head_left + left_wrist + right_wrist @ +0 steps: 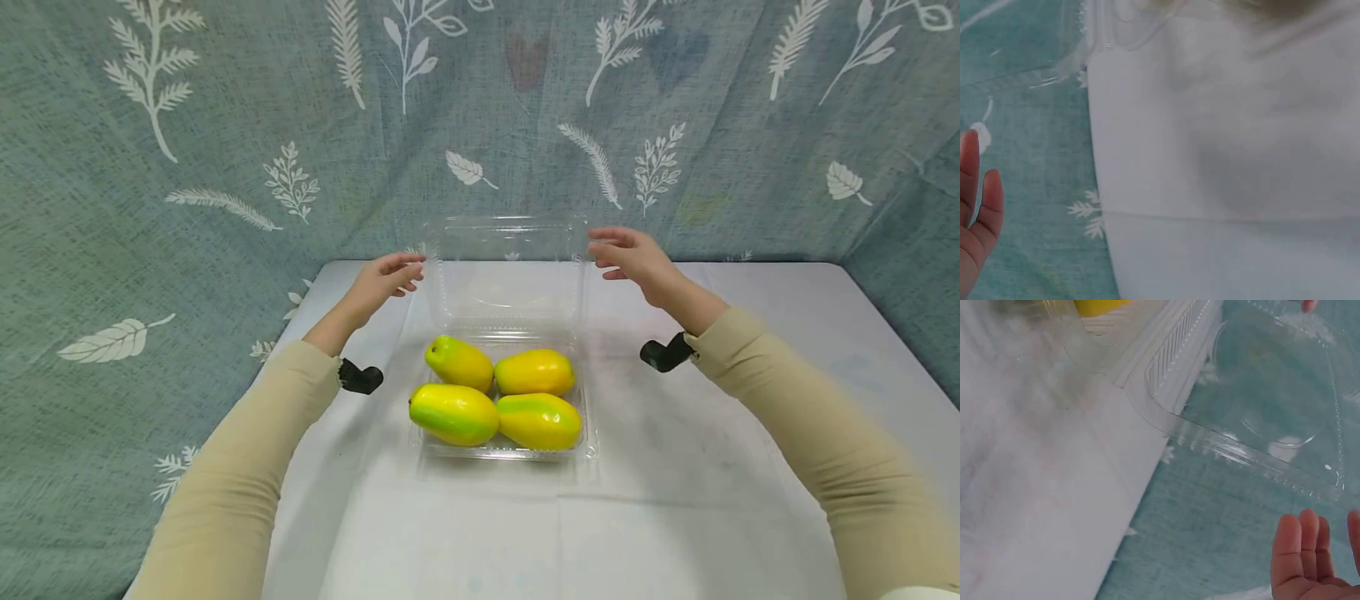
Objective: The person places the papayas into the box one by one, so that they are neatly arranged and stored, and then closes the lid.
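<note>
A clear plastic clamshell box stands on the table with its hinged lid (510,292) raised upright at the back. Several yellow-green papayas (534,372) lie in its clear base (506,454). My left hand (386,283) is beside the lid's left edge, fingers relaxed and pointing toward it. On the opposite side, my right hand (633,260) has its fingers loosely spread right at the lid's edge. Neither hand holds anything. The right wrist view shows the right fingers (1287,544) just outside the lid's rim.
A white cloth (480,533) covers the table. Green leaf-patterned fabric (510,133) hangs behind and to both sides, close to the raised lid. Dark camera mounts (362,377) stick out from both wrists.
</note>
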`<state>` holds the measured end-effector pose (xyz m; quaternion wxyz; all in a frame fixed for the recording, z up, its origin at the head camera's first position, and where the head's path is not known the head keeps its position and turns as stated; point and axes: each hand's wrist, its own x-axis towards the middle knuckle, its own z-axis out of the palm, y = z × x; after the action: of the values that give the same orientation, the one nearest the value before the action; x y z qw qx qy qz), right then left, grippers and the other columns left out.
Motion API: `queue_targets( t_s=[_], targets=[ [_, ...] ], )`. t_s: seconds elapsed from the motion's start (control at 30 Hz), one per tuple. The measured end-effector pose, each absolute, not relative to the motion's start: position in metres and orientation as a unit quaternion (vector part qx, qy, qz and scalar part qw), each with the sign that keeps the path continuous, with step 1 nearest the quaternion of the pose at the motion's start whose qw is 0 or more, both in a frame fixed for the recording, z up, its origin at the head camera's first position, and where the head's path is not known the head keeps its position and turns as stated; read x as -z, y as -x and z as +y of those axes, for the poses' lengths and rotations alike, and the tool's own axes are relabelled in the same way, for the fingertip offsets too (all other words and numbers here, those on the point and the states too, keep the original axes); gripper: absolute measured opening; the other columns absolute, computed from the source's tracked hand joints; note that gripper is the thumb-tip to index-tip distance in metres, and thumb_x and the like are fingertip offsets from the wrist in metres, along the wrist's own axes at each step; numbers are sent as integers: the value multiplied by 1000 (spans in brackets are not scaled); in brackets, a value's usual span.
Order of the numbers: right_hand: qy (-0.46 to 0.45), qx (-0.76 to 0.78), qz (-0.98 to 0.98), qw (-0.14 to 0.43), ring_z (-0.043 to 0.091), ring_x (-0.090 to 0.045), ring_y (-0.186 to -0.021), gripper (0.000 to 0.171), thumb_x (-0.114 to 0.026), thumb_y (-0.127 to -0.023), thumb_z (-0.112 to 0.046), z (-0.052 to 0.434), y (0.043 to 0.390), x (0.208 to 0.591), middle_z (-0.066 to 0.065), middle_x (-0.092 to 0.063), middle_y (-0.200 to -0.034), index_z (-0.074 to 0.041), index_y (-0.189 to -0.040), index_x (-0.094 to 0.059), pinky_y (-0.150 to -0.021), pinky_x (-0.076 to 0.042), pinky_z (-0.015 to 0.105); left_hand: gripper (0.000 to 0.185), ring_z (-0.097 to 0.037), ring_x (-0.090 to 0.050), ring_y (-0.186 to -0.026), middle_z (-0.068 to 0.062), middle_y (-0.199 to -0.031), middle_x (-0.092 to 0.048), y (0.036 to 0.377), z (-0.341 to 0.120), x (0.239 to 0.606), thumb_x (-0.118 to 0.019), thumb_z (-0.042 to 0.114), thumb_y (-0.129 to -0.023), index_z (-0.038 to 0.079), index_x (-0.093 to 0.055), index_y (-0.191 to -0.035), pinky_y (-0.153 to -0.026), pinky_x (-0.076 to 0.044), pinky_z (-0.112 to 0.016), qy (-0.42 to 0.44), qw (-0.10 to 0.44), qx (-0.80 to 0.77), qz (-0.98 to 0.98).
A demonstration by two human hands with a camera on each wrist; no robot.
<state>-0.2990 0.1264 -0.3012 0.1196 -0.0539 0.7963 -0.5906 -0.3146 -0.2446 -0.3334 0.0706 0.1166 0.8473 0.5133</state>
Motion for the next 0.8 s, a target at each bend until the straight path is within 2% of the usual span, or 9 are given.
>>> queue_targets(
  t_s=[0.1, 0.27, 0.33, 0.47, 0.6, 0.8],
  targets=[
    [71, 581, 804, 106, 24, -43, -93, 53, -48, -80, -40, 128, 289, 294, 9, -42, -115, -13, -124, -37, -83, -39, 36, 47, -27, -50, -85, -10, -95, -53, 307, -248, 322, -44, 44, -81, 13, -46, -117, -74, -43, -27, -136, 71, -516, 843],
    [93, 600, 789, 95, 22, -47, -79, 51, -48, -79, -42, 130, 268, 287, 4, -48, -85, -6, -115, -44, -77, -42, 31, 39, -28, -52, -82, -6, -89, -56, 289, -253, 309, -36, 35, -88, 8, -48, -113, -73, -44, -27, -183, 71, -526, 828],
    [107, 611, 778, 98, 20, -48, -74, 48, -48, -80, -40, 131, 259, 286, 2, -49, -78, -3, -110, -45, -74, -43, 28, 37, -27, -53, -83, -5, -90, -57, 280, -255, 305, -33, 31, -89, 7, -49, -112, -74, -44, -29, -205, 71, -530, 820],
    [138, 622, 762, 118, 18, -50, -70, 43, -47, -82, -36, 134, 241, 287, 2, -51, -75, -1, -106, -48, -70, -45, 25, 34, -24, -55, -81, -5, -90, -58, 264, -258, 300, -31, 28, -90, 6, -52, -107, -75, -44, -30, -246, 65, -536, 805],
    [153, 616, 761, 136, 17, -51, -68, 35, -46, -83, -35, 136, 224, 291, 2, -52, -74, -4, -98, -53, -69, -46, 25, 40, -23, -55, -81, -6, -89, -58, 247, -260, 298, -28, 30, -91, 0, -51, -103, -74, -43, -28, -273, 63, -529, 801],
    [147, 616, 752, 181, 19, -53, -71, 34, -48, -83, -33, 138, 202, 300, 3, -54, -77, -3, -97, -52, -72, -46, 27, 48, -21, -55, -78, -7, -86, -58, 223, -259, 298, -21, 34, -91, -3, -51, -96, -73, -44, -31, -252, 75, -498, 827]
  ],
)
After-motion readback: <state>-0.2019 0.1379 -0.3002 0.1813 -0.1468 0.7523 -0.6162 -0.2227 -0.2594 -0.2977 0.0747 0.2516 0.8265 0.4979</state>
